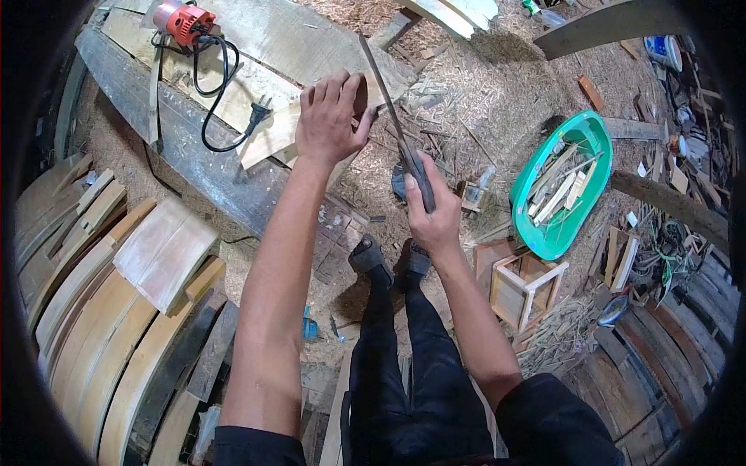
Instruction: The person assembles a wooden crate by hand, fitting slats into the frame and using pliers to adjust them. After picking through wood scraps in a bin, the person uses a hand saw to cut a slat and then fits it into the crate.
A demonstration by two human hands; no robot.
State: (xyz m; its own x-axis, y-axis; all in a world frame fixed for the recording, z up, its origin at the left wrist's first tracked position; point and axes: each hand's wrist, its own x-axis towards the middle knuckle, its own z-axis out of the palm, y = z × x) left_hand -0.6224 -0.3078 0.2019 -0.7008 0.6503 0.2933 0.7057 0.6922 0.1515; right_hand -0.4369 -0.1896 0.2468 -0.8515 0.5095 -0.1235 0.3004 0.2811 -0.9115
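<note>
My right hand (433,210) is wrapped round the dark handle of a long, narrow blade (386,92), which looks like a machete seen nearly edge-on. The blade points away from me, tilted up to the left. Close to its left side, my left hand (332,116) is closed over a pale piece of wood (374,91), thumb towards the blade. Under that hand, pale boards (268,140) lie on a weathered wooden workbench (183,151). Part of the gripped wood is hidden by my fingers.
A red power tool (186,25) with a black cord and plug (256,116) rests on the bench. Curved planks (109,287) are stacked at left. A green tub (519,210) of wood scraps and a wooden frame (528,291) stand at right. Shavings cover the floor around my feet.
</note>
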